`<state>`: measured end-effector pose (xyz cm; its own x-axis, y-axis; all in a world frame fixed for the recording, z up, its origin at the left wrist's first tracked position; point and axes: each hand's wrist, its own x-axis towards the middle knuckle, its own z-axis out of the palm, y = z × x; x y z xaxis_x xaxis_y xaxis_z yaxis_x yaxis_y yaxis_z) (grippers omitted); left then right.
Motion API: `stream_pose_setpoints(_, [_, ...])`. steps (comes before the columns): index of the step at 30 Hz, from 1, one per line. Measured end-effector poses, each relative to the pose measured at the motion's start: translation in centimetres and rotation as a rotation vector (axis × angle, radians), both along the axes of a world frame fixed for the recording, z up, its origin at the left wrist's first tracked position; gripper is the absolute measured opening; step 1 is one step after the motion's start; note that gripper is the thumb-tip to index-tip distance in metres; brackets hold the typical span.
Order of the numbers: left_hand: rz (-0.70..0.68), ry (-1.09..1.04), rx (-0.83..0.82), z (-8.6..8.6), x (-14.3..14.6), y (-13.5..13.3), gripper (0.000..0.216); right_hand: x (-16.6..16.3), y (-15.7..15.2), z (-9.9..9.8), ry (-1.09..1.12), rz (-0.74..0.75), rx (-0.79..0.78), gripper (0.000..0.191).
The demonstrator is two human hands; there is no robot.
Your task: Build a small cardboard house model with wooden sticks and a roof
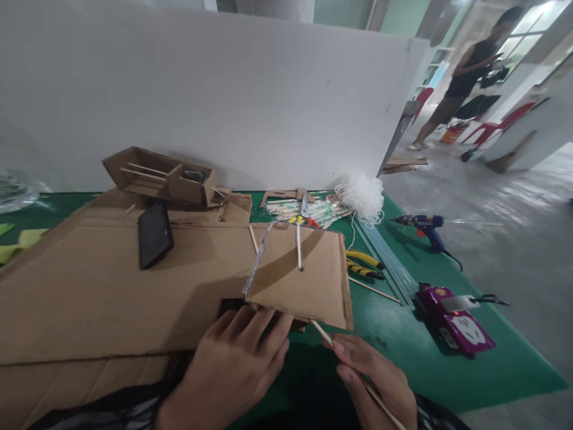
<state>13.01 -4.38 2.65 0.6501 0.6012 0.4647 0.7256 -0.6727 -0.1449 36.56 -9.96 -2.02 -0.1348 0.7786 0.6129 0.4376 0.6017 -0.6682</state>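
Observation:
My right hand [373,370] pinches a thin wooden stick [323,333] whose far end meets the near edge of a cardboard piece [313,286]. That piece has a white cord [299,245] running to a small hole and a shiny strip along its left edge. My left hand [237,361] rests at the near left corner of the piece, fingers bent with their tips tucked at or under its edge. Whether they grip it is hidden. Below lies a large cardboard sheet [111,304] with a dark opening beside my left fingers.
A cardboard box model [165,179] and a black phone [154,235] lie at the left. Behind are scissors [305,204], sticks and white string [360,197]. Yellow-handled pliers [364,263], glue sticks [385,257], a glue gun [423,228] and a purple power strip [456,319] sit right. A person stands far off.

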Motion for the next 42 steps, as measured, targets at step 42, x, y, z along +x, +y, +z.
stream_pose_setpoints(42, [0.007,0.047,-0.034,0.4,0.1,0.0,0.042,-1.3,0.2,-0.2,0.174,-0.061,0.057,0.022])
